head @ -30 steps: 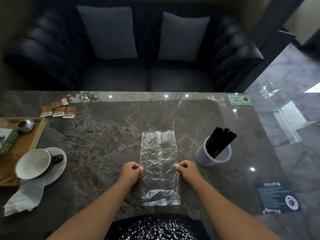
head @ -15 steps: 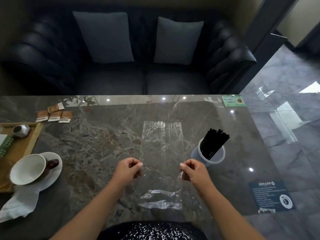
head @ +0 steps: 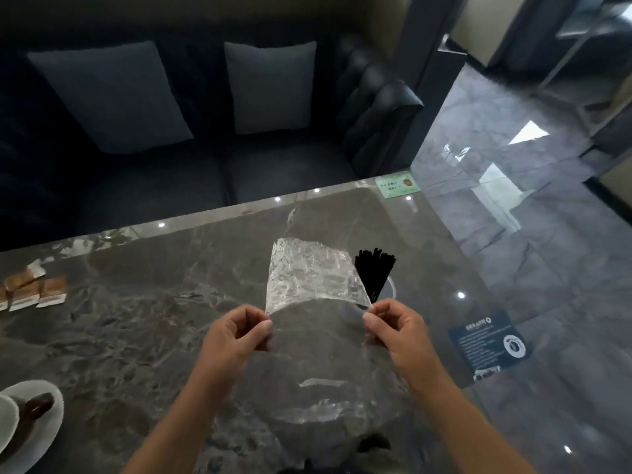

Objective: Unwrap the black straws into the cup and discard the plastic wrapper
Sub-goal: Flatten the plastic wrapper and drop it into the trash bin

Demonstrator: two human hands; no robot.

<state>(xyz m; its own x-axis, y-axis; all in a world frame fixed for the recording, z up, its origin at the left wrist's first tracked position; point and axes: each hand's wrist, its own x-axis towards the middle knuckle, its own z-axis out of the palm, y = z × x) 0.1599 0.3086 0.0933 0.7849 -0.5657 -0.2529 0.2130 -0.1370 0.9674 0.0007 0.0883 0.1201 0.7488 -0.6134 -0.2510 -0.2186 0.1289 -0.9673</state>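
Observation:
The clear plastic wrapper (head: pixel 307 285) is lifted off the dark marble table (head: pixel 154 336), stretched between both hands. My left hand (head: pixel 236 336) pinches its left edge and my right hand (head: pixel 396 330) pinches its right edge. The far half curves up and away, the near half hangs toward me. Behind the wrapper's right side stands the translucent cup (head: pixel 390 289), mostly hidden, with a bundle of black straws (head: pixel 374 271) sticking up out of it.
Several sachets (head: pixel 37 292) lie at the table's left. A cup on a white saucer (head: pixel 30 425) sits at the near left corner. A dark card (head: pixel 490 340) and a green card (head: pixel 396 184) lie on the right side. A dark sofa stands beyond the table.
Both hands raised the wrapper off the table and spread it; its far end now curls up in front of the cup. The camera view swung to the right and tilted.

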